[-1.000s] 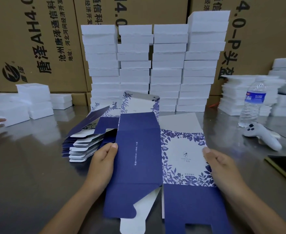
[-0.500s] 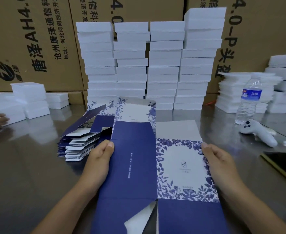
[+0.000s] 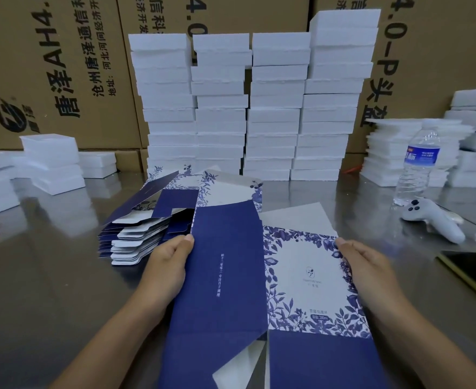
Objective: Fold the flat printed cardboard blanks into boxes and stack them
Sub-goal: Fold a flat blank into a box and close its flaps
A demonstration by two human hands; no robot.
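Blank (image 3: 231, 276) in front of the person, low over the table (image 3: 48, 290): navy panel left, floral panel right. Left hand (image 3: 166, 265) grips its left edge, thumb on top. Right hand (image 3: 368, 270) grips the right edge the same way. Versus 1 s ago: blank drawn nearer, lower flaps now cut by frame edge, grips unchanged. Little shift over the last half second. Pile (image 3: 135, 237) of flat blanks just beyond left hand.
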